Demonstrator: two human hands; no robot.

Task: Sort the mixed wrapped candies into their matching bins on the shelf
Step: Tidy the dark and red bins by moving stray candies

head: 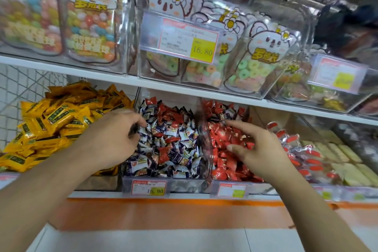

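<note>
The mixed bin [163, 182], clear plastic, sits at centre of the lower shelf [184, 92]. It holds small twist-wrapped candies: most are dark blue/purple w/ white panels [180, 135], and some red-wrapped ones [163, 151] lie scattered among them. At 3 o'clock from it, just beside, stands the red bin [231, 185], filled w/ red wrapped candies [223, 161] and a few dark ones at the back. A clear divider [204, 129] separates the two bins.

Left hand [114, 135] is over the left edge of the mixed bin, fingers curled down into the candies; the tips are blurred, so I cannot tell if it holds one. Right hand [253, 149] hangs over the red bin w/ fingers spread and loose, holding nothing visible.

At 9 o'clock is a pile of yellow packets [53, 120]. Price tag on the mixed bin front [148, 188] reads 19.90. Upper shelf carries bags of ring gummies [253, 67] w/ tag 16.80 [188, 41].
</note>
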